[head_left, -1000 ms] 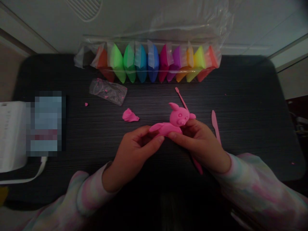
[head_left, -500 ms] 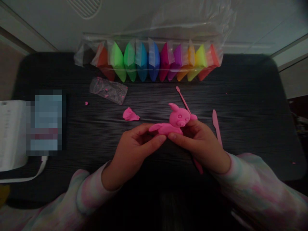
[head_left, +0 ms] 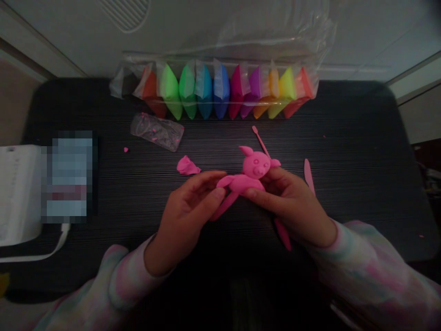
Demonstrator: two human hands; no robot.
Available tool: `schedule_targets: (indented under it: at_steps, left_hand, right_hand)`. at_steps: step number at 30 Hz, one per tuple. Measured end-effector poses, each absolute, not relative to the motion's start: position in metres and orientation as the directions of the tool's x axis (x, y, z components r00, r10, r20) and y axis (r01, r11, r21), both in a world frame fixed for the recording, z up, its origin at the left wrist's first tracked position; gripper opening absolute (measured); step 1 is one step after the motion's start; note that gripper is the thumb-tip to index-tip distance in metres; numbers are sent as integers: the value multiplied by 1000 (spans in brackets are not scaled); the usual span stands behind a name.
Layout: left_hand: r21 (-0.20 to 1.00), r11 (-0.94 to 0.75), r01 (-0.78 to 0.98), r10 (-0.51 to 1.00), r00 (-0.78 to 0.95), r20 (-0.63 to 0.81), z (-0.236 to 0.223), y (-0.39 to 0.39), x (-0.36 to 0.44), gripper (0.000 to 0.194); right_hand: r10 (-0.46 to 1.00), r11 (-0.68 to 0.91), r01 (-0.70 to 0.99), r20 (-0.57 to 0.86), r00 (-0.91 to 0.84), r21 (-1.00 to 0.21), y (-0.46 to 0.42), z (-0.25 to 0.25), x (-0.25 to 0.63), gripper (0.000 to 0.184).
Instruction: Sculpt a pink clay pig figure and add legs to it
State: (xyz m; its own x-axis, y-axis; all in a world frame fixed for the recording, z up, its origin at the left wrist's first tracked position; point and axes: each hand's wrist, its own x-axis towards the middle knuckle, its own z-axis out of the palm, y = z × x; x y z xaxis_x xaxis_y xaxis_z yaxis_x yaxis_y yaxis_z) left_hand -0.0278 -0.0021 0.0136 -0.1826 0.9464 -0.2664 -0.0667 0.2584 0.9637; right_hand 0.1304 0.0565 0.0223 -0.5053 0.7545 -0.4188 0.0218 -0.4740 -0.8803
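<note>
A pink clay pig figure is held up between my two hands, its head with ears, eyes and snout facing me. My right hand grips its body, thumb in front and fingers behind. At the figure's left side, my left hand closes thumb and fingers about a slim arm-like limb. A longer pink limb slants down below the left thumb. Under my right hand pokes out a pink pointed piece, the rest of it hidden.
A crumpled pink clay lump lies left of the figure. Beyond are a clear plastic wrapper, a pink tool and a row of coloured clay packs. A pink clay knife lies right; a pixelated phone-like device sits left.
My left thumb has shifted left and off the lower body, and the hand has opened out slightly. A long lower limb now shows. The pig's head has turned a little more upright.
</note>
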Motion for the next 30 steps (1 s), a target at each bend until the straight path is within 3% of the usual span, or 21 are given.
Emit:
schedule_targets:
  at_steps: [3, 6, 9, 13, 18, 26, 30]
  left_hand:
    - [942, 110, 317, 942, -337, 4, 16, 0, -43, 17]
    - [651, 6, 759, 924, -253, 286, 15, 7, -62, 19]
    - [406, -34, 913, 959, -84, 270, 10, 12, -74, 24]
    - [345, -114, 932, 963, 18, 269, 6, 11, -73, 23]
    - [406, -275, 872, 934, 142, 327, 12, 6, -64, 13]
    - [472, -455, 755, 891, 380, 249, 9, 5, -63, 11]
    - [523, -505, 686, 853, 490, 180, 10, 1, -64, 8]
  right_hand:
    - [754, -488, 40, -445, -483, -872, 64, 21, 133, 17]
    - [719, -485, 134, -481, -501, -864, 73, 16, 135, 11]
    - [670, -490, 219, -526, -525, -844, 79, 12, 136, 15]
    - [628, -519, 227, -548, -552, -824, 83, 9, 137, 19]
    - [603, -557, 189, -550, -578, -809, 84, 11, 137, 18]
    - [679, -458, 374, -589, -438, -806, 84, 17, 140, 40]
    - [700, -454, 401, -597, -393, -796, 83, 17, 140, 32]
